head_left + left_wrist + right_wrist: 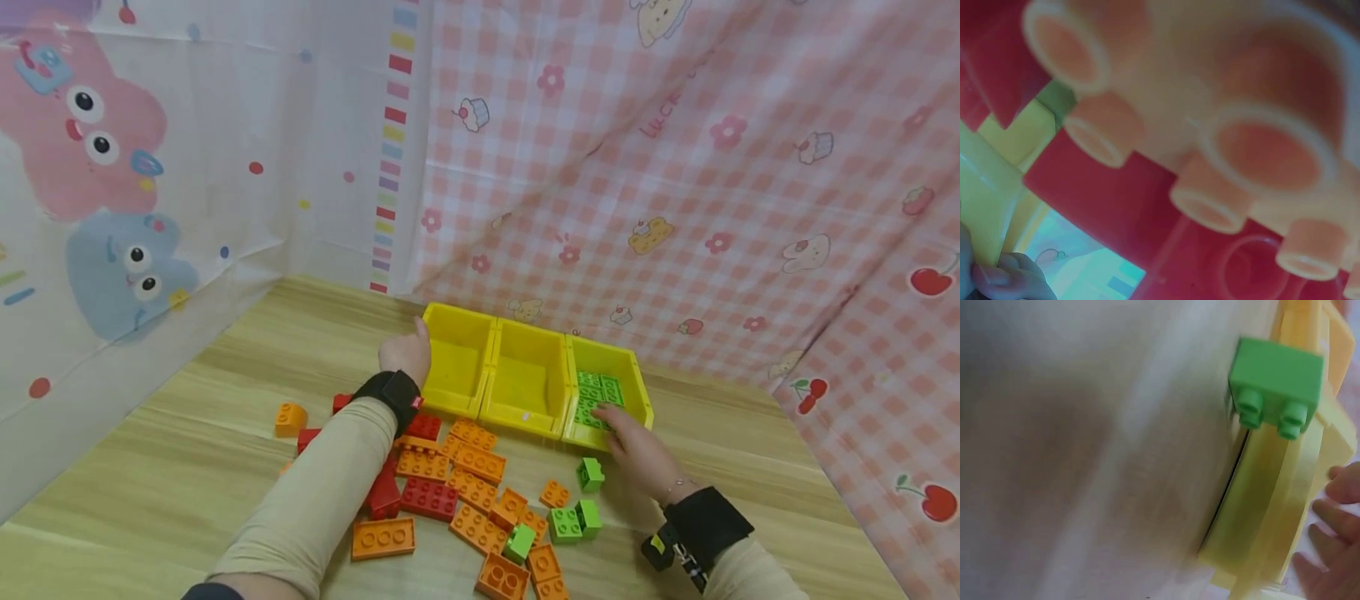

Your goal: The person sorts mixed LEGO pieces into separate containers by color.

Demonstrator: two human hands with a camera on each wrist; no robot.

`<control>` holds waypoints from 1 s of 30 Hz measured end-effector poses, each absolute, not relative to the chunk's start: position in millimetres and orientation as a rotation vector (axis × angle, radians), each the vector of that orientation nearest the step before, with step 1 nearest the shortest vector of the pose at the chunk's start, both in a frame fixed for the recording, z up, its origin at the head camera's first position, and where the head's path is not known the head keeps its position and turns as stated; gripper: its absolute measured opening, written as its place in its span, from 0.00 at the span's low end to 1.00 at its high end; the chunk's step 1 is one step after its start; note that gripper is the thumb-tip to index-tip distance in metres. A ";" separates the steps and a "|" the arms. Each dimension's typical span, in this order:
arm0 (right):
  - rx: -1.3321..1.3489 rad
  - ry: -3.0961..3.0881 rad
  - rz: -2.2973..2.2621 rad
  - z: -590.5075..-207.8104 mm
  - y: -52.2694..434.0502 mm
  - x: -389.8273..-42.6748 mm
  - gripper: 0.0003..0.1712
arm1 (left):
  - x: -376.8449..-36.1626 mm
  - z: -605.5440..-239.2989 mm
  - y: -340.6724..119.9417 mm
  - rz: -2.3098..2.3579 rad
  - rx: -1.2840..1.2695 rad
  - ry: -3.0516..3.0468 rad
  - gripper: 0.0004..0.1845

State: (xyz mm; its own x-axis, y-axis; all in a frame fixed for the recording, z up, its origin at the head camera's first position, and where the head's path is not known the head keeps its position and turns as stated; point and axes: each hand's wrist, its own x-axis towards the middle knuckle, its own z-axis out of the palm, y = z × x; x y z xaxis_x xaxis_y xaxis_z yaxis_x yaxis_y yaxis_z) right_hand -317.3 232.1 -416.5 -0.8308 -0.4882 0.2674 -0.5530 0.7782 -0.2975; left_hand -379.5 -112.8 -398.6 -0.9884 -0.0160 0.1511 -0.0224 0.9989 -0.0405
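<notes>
A yellow three-part bin [491,371] stands against the cloth backdrop. My left hand [406,354] is at its left end, thumb up; in the left wrist view, the fingers [1013,281] grip the bin's yellow edge. My right hand [643,454] reaches over the front of the right compartment, fingertips at the green bricks [600,387] lying there. In the right wrist view, those fingers [1332,544] are spread apart with nothing seen between them. A loose green brick [1279,384] lies on the table before the bin.
Orange bricks [480,461] and red bricks [429,497] lie scattered in front of the bin, some under my left forearm. Several loose green bricks [565,525] are among them. One orange brick [289,420] sits apart at left. Patterned cloth [570,167] hangs behind.
</notes>
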 end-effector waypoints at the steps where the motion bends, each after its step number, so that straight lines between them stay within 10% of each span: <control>1: 0.844 -2.776 0.543 -415.9 231.5 -312.6 0.20 | -379.7 -398.9 -112.6 0.055 0.026 -2.983 0.30; 15: 1.351 -2.814 0.496 -414.4 207.9 -244.6 0.18 | -383.9 -406.1 -114.2 0.082 0.009 -2.939 0.29; 30: 1.327 -2.816 0.515 -422.5 207.7 -240.7 0.20 | -385.7 -408.2 -115.1 0.068 0.014 -2.937 0.29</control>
State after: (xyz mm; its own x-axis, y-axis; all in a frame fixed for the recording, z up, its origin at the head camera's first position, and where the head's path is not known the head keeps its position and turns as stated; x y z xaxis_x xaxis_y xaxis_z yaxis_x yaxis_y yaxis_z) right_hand -240.7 207.7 -422.5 -0.6460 -0.7531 0.1247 -0.7485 0.5929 -0.2970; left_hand -385.7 -115.1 -408.2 -0.9794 -0.0048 0.2021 -0.0142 0.9989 -0.0450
